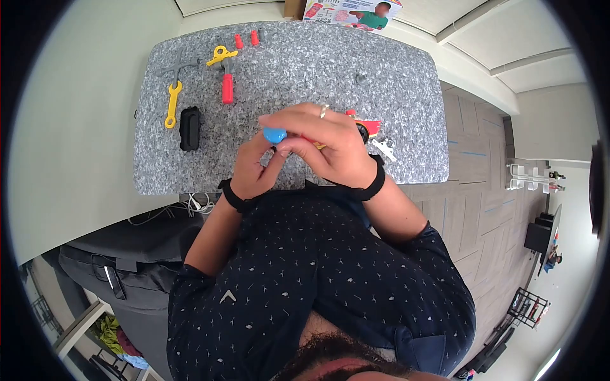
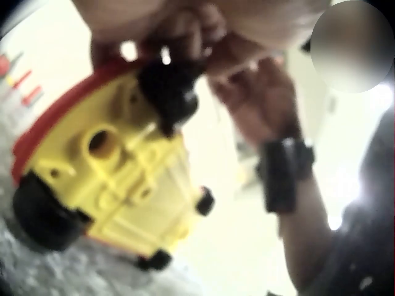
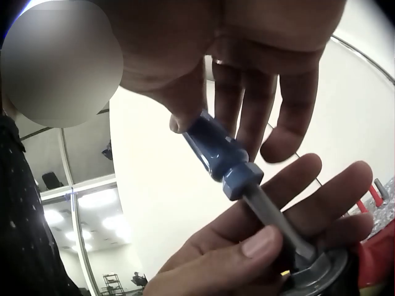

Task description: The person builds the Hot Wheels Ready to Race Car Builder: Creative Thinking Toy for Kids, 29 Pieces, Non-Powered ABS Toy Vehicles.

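My right hand (image 1: pixel 340 143) grips the blue handle of a toy screwdriver (image 3: pixel 216 148) between thumb and fingers. The grey shaft slants down, its tip at the grey hub of a black wheel (image 3: pixel 321 277). My left hand (image 3: pixel 247 246) holds the toy car by that wheel, its thumb and fingers on either side of the shaft. In the left wrist view the toy car (image 2: pixel 129 179) shows its yellow underside, red edge and black wheels, tilted over the table. From the head, my right hand hides much of the car.
On the grey speckled table (image 1: pixel 305 63) lie a yellow wrench (image 1: pixel 173 105), a grey cross-shaped tool (image 1: pixel 178 66), a red-handled hammer (image 1: pixel 227 87), a yellow piece (image 1: pixel 219 57), a black case (image 1: pixel 189 128), a small grey piece (image 1: pixel 361 79) and a white piece (image 1: pixel 384 150). A printed box (image 1: pixel 349 14) stands behind.
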`<action>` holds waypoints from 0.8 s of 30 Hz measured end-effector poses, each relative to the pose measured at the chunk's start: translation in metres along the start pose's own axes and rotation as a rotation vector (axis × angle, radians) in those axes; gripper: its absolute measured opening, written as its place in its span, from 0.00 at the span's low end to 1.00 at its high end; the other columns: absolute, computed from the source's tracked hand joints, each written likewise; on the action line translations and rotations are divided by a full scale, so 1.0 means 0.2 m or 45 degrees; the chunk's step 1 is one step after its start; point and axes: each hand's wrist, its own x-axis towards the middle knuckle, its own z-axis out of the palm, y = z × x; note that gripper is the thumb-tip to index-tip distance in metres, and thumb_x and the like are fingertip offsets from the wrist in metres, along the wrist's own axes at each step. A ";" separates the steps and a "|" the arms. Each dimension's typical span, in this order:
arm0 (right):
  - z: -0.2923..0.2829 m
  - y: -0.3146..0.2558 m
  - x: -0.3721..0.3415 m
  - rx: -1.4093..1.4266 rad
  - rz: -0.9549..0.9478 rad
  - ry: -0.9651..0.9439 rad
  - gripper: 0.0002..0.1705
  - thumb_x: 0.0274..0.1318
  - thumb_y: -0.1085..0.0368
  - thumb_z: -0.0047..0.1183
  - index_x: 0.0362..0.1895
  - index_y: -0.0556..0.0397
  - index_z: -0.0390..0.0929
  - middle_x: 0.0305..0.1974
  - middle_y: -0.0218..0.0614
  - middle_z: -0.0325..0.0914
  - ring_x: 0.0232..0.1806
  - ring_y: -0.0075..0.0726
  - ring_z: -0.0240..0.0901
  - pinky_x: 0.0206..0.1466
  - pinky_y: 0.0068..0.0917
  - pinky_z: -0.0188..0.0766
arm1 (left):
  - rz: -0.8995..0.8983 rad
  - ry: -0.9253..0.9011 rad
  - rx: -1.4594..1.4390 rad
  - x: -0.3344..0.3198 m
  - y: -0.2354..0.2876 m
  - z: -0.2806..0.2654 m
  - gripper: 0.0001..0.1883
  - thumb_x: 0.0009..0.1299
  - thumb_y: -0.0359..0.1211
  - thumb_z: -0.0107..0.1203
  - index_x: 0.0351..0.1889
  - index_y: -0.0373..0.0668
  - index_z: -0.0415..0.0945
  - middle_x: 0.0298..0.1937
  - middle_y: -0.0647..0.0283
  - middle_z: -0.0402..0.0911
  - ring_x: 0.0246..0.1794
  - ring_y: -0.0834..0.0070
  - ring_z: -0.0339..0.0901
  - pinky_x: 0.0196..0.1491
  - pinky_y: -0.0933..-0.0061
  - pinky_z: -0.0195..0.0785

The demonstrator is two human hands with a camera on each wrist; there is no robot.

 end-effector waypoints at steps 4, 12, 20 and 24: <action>0.00 -0.01 -0.01 -0.038 0.096 -0.013 0.25 0.68 0.71 0.69 0.68 0.49 0.87 0.58 0.43 0.89 0.57 0.50 0.88 0.57 0.43 0.86 | -0.010 0.037 0.052 0.00 0.02 0.02 0.18 0.82 0.26 0.64 0.68 0.37 0.84 0.57 0.51 0.93 0.53 0.56 0.95 0.55 0.62 0.85; 0.03 0.03 -0.03 0.021 0.027 -0.022 0.26 0.70 0.73 0.65 0.71 0.47 0.85 0.59 0.43 0.88 0.55 0.56 0.89 0.55 0.44 0.86 | -0.075 0.068 0.083 0.00 0.02 0.03 0.16 0.77 0.27 0.67 0.63 0.39 0.86 0.54 0.51 0.93 0.51 0.52 0.94 0.54 0.60 0.85; 0.02 0.03 -0.03 -0.033 -0.014 -0.024 0.26 0.69 0.75 0.66 0.70 0.53 0.84 0.60 0.46 0.89 0.55 0.54 0.90 0.57 0.41 0.86 | -0.049 0.093 0.174 -0.01 -0.02 0.05 0.18 0.71 0.28 0.74 0.58 0.40 0.87 0.53 0.51 0.93 0.53 0.53 0.93 0.55 0.60 0.84; 0.03 0.05 -0.06 -0.034 -0.073 0.009 0.26 0.74 0.73 0.63 0.73 0.50 0.81 0.59 0.46 0.88 0.56 0.55 0.89 0.57 0.44 0.86 | -0.084 0.075 0.151 -0.03 -0.04 0.05 0.19 0.70 0.29 0.75 0.59 0.40 0.87 0.55 0.50 0.92 0.52 0.54 0.93 0.55 0.61 0.84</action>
